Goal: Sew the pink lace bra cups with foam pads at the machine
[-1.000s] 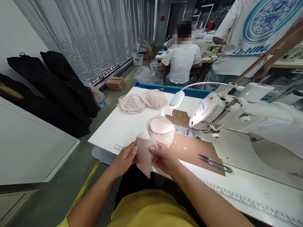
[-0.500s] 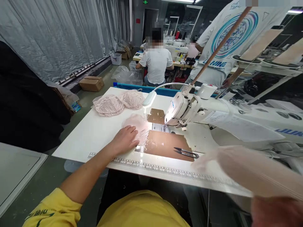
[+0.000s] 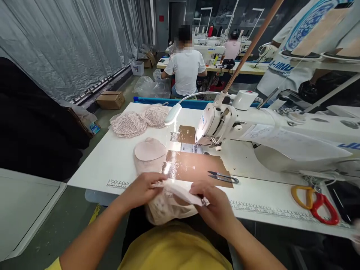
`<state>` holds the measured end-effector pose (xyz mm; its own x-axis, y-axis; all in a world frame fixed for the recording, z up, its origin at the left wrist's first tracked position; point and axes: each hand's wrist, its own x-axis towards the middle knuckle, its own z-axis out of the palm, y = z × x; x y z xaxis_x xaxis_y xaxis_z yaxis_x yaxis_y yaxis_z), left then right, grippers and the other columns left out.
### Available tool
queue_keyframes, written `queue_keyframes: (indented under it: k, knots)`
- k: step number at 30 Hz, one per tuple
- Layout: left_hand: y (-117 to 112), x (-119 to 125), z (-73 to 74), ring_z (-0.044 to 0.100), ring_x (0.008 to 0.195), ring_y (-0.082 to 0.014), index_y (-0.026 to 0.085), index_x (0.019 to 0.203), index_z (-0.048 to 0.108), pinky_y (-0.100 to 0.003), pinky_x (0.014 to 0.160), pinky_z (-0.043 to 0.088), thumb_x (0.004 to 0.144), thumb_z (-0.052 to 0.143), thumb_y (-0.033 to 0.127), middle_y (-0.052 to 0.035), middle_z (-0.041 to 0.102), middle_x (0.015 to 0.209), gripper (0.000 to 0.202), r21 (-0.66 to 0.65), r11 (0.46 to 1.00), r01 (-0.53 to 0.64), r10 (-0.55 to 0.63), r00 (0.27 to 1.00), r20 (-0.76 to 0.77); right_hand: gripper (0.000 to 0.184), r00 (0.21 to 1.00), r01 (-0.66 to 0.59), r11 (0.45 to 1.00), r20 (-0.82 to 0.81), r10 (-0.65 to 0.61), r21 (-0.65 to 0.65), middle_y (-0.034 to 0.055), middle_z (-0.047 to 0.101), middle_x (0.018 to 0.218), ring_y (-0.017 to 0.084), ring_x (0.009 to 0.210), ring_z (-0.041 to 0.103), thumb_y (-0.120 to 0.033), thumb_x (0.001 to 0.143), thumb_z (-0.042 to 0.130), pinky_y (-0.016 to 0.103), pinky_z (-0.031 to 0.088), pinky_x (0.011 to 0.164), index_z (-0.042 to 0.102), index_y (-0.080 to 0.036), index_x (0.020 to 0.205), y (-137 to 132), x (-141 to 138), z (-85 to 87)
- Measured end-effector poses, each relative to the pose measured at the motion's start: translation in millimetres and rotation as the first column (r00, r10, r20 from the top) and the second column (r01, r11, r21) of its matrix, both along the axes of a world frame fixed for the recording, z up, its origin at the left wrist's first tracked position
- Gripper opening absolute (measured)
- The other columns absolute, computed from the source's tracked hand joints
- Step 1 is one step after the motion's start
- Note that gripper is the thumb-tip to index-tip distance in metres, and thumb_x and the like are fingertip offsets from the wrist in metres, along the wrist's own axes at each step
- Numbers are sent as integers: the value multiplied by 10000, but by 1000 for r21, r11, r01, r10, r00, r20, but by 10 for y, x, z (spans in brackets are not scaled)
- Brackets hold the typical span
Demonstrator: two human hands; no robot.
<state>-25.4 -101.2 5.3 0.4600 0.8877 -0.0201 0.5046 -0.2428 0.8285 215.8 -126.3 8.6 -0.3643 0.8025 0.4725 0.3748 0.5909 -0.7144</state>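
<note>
My left hand [image 3: 144, 189] pinches one end of a pale pink fabric piece [image 3: 180, 191] at the table's front edge. The other end is gripped by my right hand [image 3: 212, 200]. Below them a beige, partly patterned cloth [image 3: 161, 210] hangs over the edge toward my lap; whether it joins the held piece I cannot tell. A rounded pink fabric panel [image 3: 150, 150] lies on sheer cloth left of the sewing machine [image 3: 215, 122]. Black thread snips [image 3: 223, 177] rest on a brown board [image 3: 194, 167] in front of the needle.
Two lace-patterned cup-shaped stacks [image 3: 129, 125] sit at the back left. A small lamp [image 3: 173, 114] leans over the white table [image 3: 98, 165]. Scissors with red and orange handles [image 3: 315, 204] lie at the right. Ahead, a person in white [image 3: 185, 69] sits at another machine.
My left hand has left the sheer pink cloth and come toward me. My right hand has moved in from the right with fabric; both hands now hold a piece together. The standing person shifted right.
</note>
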Motion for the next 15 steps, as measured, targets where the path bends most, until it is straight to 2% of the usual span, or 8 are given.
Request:
queue_keyframes:
  k: [2,3,5,7,10,13,15]
  knots:
    - [53,-106,-54,632,909,-221,186,991,684,-307,808,496,784,524,180,-56,699,987,261,90,978,-186,191,980,-54,165,990,139,988,24,-141,61,3,659,793,151,722,635,-100,790,524,244,484,611,560,-247,855,16,163,40]
    - [76,-134,-67,625,876,-210,185,959,682,-297,788,490,805,520,205,-48,698,941,224,88,970,-228,233,971,-55,161,979,197,977,32,-200,81,5,659,796,159,735,638,-108,794,525,251,485,615,562,-250,859,30,236,41]
    - [98,-105,-74,607,786,-185,167,904,670,-265,712,480,860,507,299,-35,677,833,214,-21,975,-220,220,975,27,133,962,266,959,42,-271,101,11,656,796,168,746,636,-136,812,527,263,483,624,567,-249,869,67,339,15]
    - [90,23,-80,591,739,-172,141,884,654,-252,667,471,892,494,409,-34,654,787,312,-212,972,-105,147,970,194,83,959,270,960,64,-275,78,14,650,794,162,725,620,-175,837,524,262,469,618,573,-240,856,113,381,-33]
    - [54,278,-117,604,760,-179,123,933,656,-283,705,489,902,487,489,-57,666,844,405,-405,911,79,108,902,419,95,967,238,970,108,-232,-44,11,637,770,147,678,583,-239,869,514,257,437,607,580,-222,803,181,366,-114]
    - [26,463,-136,608,1017,-249,155,1187,614,-359,875,488,895,512,504,-118,643,1133,467,-423,837,347,-13,786,618,209,975,216,933,111,-192,-287,4,593,704,149,652,549,-366,873,534,259,418,591,578,-203,749,228,327,-176]
    - [15,531,-103,464,1263,-308,233,1397,436,-402,970,453,893,535,483,-125,441,1424,571,-361,743,563,-132,652,746,284,989,131,856,7,-147,-500,7,588,720,154,665,548,-459,851,553,260,427,585,583,-194,753,239,309,-201]
